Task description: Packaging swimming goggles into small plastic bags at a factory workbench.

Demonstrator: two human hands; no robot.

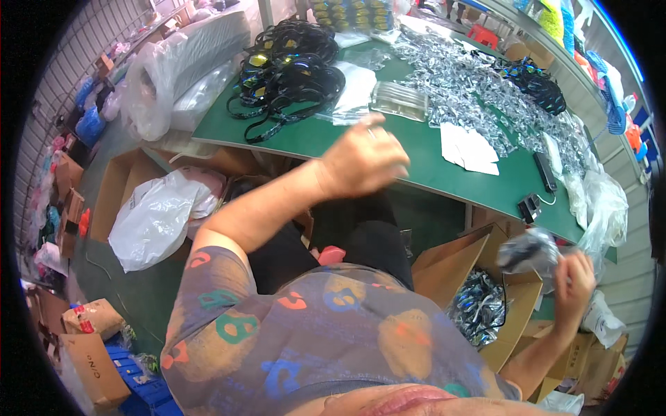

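Observation:
My left hand is over the near edge of the green table, its fingers curled. Whatever they hold, if anything, is hidden. Just beyond it lie a clear plastic box and white paper sheets. Off to the right, my right hand pinches a clear plastic bag with something dark inside, blurred by motion. That bag is above an open cardboard box holding several similar bagged dark items. A pile of dark-strapped goggles rests at the table's far left.
Small clear packets are spread across the green table. White cards and a black device with a cable lie to the right. Plastic film hangs off the right edge. A white bag fills a carton at left.

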